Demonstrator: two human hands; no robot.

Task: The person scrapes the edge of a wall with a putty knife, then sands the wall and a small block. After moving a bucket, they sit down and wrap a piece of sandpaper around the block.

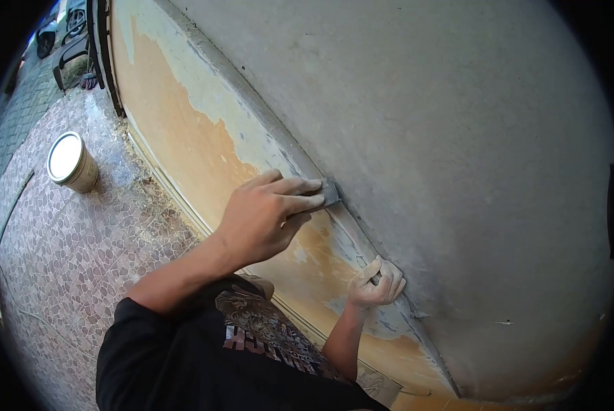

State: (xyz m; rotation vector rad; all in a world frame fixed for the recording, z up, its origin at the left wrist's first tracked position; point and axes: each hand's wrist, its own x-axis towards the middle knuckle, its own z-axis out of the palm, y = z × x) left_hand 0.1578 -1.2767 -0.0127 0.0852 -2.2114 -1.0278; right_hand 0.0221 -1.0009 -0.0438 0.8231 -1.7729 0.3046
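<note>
My left hand (266, 212) grips a small dark-grey flat piece (330, 194) between its fingertips and thumb. The piece touches the narrow ledge (351, 226) that runs diagonally along the wall; whether it is a scraper blade or folded sandpaper, I cannot make out. Lower along the same ledge, my right hand (377, 282) is closed, with pale dust or paste over its fingers. Anything inside that fist is hidden. Below the ledge, the wall (184, 113) shows patchy orange and whitish paint. The surface above it (457, 137) is plain grey.
A lidded paint bucket (81, 175) stands on the stone-patterned floor (81, 253) at left. Debris (153, 205) lies along the wall's foot. A hose (16, 198) crosses the floor near the left edge. A dark chair (71, 61) is at the top left.
</note>
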